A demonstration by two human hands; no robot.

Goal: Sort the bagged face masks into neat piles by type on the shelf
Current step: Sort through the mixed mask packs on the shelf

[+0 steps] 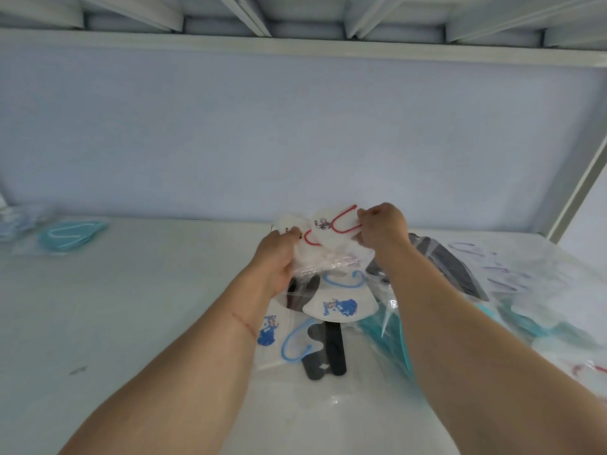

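Held bags: both hands held clear bags of white masks with red ear loops (323,229) just above the middle of the frame, lifted off the shelf (131,307).
Left hand (277,261): fingers curled around the left edge of the bags, thumb on top; closed firmly on them.
Right hand (382,226): fingertips pinched the upper right corner near a red loop; closed on the bags.
Handling: the bags looked very light, soft and floppy, and the clear plastic was probably slippery, so several bags could slide apart. Nothing appeared fragile. Holding opposite edges, as here, seemed the safest way to keep them square.
Loose heap: below the hands, in the lower middle of the frame, lay bags of white masks with blue ear loops (335,307) overlapping black masks (325,353), with teal masks (391,339) just to their right.
Right side: a dark grey bagged mask (446,267) and more pale bagged masks (512,274) lay unsorted.
Sorted pile: at the far left of the frame, a pile of teal-blue bagged masks (70,236) sat well apart from the heap.
Bag contents: each bag seemed to hold one folded mask, though the count in the held bundle could not be told.
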